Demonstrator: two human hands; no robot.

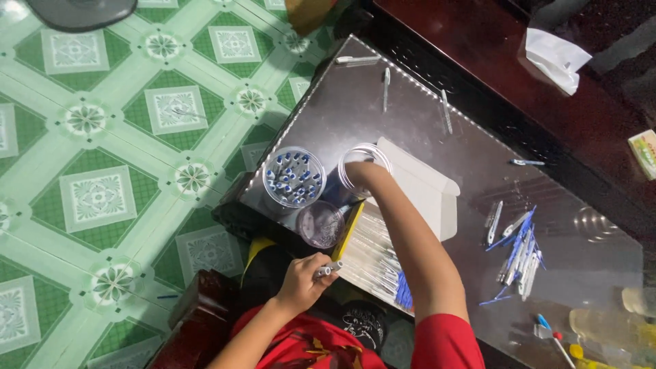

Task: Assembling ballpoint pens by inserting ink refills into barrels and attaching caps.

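Pen barrel sat clenched in our left hand near the table edge | our right hand reached into a clear cup, grip hidden, we could not tell | cup of pen parts beside it

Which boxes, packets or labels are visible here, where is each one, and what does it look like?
Open white cardboard box: middle of the metal table, flat flap, beside the right hand.
Yellow-edged tray: near table edge, long, filled with clear and blue pen parts.
Small packet: far right on the dark wooden surface, rectangular, pale yellow and green.
Crumpled white paper: top right, same dark surface.
No signs or screens.
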